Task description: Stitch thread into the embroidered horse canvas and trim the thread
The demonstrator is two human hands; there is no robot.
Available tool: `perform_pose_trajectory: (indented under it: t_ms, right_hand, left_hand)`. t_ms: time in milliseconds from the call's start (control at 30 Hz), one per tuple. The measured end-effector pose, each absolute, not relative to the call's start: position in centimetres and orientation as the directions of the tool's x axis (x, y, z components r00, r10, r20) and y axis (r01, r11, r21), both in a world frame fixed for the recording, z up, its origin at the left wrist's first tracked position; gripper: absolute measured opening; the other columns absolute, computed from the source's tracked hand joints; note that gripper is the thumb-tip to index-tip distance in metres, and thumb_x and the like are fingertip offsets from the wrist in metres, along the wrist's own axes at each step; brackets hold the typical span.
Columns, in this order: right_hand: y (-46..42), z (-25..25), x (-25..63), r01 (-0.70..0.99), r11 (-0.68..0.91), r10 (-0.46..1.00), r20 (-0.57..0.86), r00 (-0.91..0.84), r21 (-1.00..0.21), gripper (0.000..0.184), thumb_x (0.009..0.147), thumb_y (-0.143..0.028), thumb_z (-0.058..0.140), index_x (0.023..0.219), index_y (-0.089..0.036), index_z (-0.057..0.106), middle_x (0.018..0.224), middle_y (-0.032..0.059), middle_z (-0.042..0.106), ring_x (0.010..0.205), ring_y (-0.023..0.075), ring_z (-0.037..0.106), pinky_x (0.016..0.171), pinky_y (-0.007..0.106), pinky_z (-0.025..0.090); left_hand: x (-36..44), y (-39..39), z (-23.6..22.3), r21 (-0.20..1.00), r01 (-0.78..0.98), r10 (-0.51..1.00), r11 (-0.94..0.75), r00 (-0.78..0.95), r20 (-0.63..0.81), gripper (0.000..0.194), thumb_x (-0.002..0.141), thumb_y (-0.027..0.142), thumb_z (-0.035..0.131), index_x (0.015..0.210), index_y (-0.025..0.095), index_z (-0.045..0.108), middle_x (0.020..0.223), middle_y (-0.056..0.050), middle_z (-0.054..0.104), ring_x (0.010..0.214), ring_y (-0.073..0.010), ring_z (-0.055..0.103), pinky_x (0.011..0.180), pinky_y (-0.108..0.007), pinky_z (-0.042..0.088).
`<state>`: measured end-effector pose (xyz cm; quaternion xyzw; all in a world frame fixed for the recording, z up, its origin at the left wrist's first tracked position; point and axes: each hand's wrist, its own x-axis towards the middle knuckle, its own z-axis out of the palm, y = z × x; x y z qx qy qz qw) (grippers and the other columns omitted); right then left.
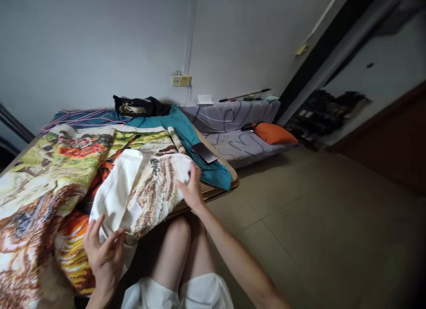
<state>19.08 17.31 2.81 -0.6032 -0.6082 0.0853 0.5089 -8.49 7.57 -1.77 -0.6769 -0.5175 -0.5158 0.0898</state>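
Note:
A large embroidered cloth [66,167] with orange, green and brown patterns covers the table in front of me, one corner folded back to show its white underside. My left hand [104,253] lies at the near edge of that white fold, fingers spread against the fabric. My right hand [192,189] pinches the far corner of the folded part at the table's edge. My bare knees show below the table.
A dark phone [204,152] lies on a teal cloth [186,136] at the table's right end. A black bag [138,106] sits at the back. Beyond are a low grey mattress [233,131], an orange pillow [274,133], and tiled floor [316,220] to the right.

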Motion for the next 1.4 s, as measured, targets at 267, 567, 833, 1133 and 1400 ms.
perform_pose_trajectory:
  t_ms: [267,567,833,1133,1400]
  right_hand:
    - [17.1,3.1,11.5,0.610,0.612,0.771,0.553,-0.317,-0.503,0.073,0.077,-0.012,0.057,0.142,-0.023,0.025,0.142,0.0107,0.029,0.129,0.0248,0.034,0.106,0.040,0.033]
    - [17.9,1.8,19.4,0.557,0.175,0.637,0.525,0.565,-0.812,0.061,0.070,-0.009,0.043,0.131,-0.010,0.040,0.117,0.0170,0.050,0.105,0.0241,0.051,0.088,0.038,0.045]
    - [17.6,0.5,23.6,0.660,0.048,0.878,0.347,0.330,-0.750,0.063,0.070,-0.026,0.052,0.132,-0.014,0.042,0.092,0.0111,0.067,0.080,0.0252,0.061,0.077,0.039,0.046]
    - [19.2,0.8,24.8,0.599,0.085,0.892,0.329,0.310,-0.796,0.061,0.068,-0.032,0.058,0.125,-0.013,0.050,0.088,0.0095,0.068,0.081,0.0239,0.061,0.076,0.036,0.046]
    - [18.5,1.2,25.1,0.482,0.162,0.855,0.367,0.367,-0.861,0.060,0.072,-0.028,0.061,0.129,-0.017,0.046,0.085,0.0022,0.067,0.071,0.0143,0.059,0.071,0.026,0.048]
  left_hand:
    - [-8.0,8.0,-1.7,0.332,0.825,0.588,-0.457,0.000,0.809,0.021,0.068,0.008,0.069,0.082,0.022,0.064,0.129,-0.010,0.052,0.123,-0.0351,0.043,0.095,-0.061,0.036]
    - [-6.5,5.6,-0.3,-0.001,0.521,0.368,-0.854,0.605,0.706,0.018,0.084,0.011,0.050,0.097,0.015,0.060,0.107,-0.012,0.066,0.123,-0.0260,0.045,0.093,-0.046,0.047]
    - [-6.1,6.8,1.2,0.267,0.451,0.498,-0.851,0.536,0.682,0.015,0.084,0.009,0.046,0.092,0.015,0.058,0.100,-0.012,0.066,0.117,-0.0217,0.048,0.094,-0.041,0.046]
    - [-4.8,10.4,0.9,0.518,0.615,0.775,-0.594,0.268,0.572,0.016,0.084,0.016,0.049,0.076,0.019,0.062,0.085,-0.006,0.067,0.085,-0.0181,0.059,0.079,-0.037,0.045]
    - [-2.6,11.0,4.8,0.146,0.797,0.643,-0.586,0.348,0.682,0.010,0.078,0.027,0.061,0.087,0.024,0.065,0.088,-0.001,0.071,0.081,-0.0198,0.060,0.088,-0.043,0.031]
